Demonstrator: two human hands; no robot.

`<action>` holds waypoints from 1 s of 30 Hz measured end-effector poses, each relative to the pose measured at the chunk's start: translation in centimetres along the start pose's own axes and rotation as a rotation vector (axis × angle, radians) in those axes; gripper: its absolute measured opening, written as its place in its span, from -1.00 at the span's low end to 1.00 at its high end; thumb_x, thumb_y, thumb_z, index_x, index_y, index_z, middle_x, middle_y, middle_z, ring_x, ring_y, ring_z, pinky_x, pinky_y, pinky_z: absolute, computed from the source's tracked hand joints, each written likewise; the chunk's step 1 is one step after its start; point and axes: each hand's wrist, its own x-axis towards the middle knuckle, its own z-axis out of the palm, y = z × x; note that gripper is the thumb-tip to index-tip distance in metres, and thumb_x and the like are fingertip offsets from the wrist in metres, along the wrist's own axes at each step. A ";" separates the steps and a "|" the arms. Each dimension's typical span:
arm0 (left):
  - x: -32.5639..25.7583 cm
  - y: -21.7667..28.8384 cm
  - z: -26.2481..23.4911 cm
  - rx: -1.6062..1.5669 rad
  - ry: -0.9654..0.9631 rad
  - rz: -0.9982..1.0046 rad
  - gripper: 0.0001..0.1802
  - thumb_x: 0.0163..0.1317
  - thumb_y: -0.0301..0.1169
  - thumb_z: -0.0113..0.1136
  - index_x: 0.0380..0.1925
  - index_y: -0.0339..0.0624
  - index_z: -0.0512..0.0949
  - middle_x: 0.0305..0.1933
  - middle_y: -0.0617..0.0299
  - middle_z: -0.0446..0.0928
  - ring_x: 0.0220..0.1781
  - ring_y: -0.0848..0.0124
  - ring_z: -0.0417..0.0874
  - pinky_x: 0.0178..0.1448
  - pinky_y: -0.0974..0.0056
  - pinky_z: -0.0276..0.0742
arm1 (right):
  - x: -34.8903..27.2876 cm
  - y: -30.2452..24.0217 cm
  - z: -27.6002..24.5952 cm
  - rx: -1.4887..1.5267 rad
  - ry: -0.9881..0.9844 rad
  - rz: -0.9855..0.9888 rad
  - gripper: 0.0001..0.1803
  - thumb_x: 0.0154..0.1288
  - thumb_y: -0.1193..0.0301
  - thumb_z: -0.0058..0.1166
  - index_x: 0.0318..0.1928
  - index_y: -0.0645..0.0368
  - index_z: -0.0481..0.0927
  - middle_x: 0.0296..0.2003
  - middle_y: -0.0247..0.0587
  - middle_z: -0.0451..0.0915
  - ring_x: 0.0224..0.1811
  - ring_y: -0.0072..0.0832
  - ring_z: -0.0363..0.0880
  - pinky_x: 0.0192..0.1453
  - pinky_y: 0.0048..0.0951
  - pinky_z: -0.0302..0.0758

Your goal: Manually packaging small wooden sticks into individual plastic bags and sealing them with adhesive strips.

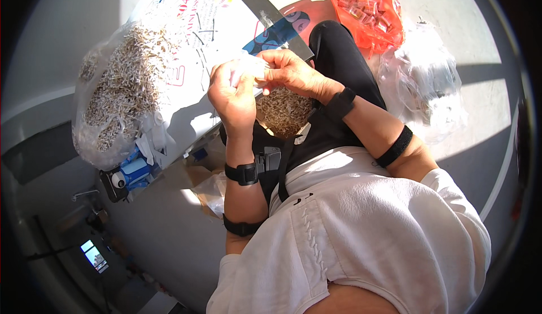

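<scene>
In front of me, my left hand (234,91) and my right hand (293,72) are close together, fingers closed. Between them they pinch a small, thin whitish plastic bag (248,68), crumpled and partly hidden by the fingers. Just below my right hand, by my lap, sits a heap of small, thin tan pieces (285,110), like short sticks; what holds it is mostly hidden. More such pieces fill a large clear plastic bag (121,88), whose mouth spills onto the white tabletop (195,82) to the left of my hands.
An orange-red plastic bag (370,14) of small packets stands at the far right. Beside it are bunched clear plastic bags (423,77). Blue-and-white packages (135,167) lie at the table's left near edge. Some loose dark strips (200,37) are scattered on the tabletop.
</scene>
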 end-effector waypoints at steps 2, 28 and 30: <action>-0.3 0.2 0.2 0.013 0.012 0.040 -0.82 0.02 -0.71 0.18 -0.31 -0.41 0.51 -0.27 0.16 0.54 -0.25 0.40 0.56 -0.06 0.32 0.49 | 0.0 -0.1 0.1 0.010 -0.006 0.021 -0.79 0.32 0.46 0.12 -0.08 0.28 0.54 -0.29 -0.31 0.58 -0.26 -0.62 0.56 -0.20 -0.54 0.58; 0.7 0.2 -1.6 -0.330 -0.080 -0.439 -0.71 0.19 -0.56 0.07 -0.09 -0.50 0.52 -0.24 0.08 0.57 -0.32 0.41 0.56 -0.36 0.38 0.45 | -0.3 -0.2 -0.3 0.016 -0.032 0.046 -0.79 0.33 0.62 -0.06 -0.05 0.32 0.51 -0.26 -0.29 0.57 -0.26 -0.56 0.57 -0.16 -0.50 0.59; 1.1 0.3 -2.0 -0.609 -0.116 -0.659 -0.62 0.15 -0.56 0.04 -0.01 -0.49 0.45 -0.17 0.00 0.55 -0.26 0.32 0.58 -0.34 0.32 0.47 | -0.2 -0.2 -0.3 -0.031 -0.037 0.058 -0.79 0.34 0.62 -0.06 -0.04 0.32 0.51 -0.26 -0.29 0.56 -0.27 -0.57 0.57 -0.16 -0.51 0.58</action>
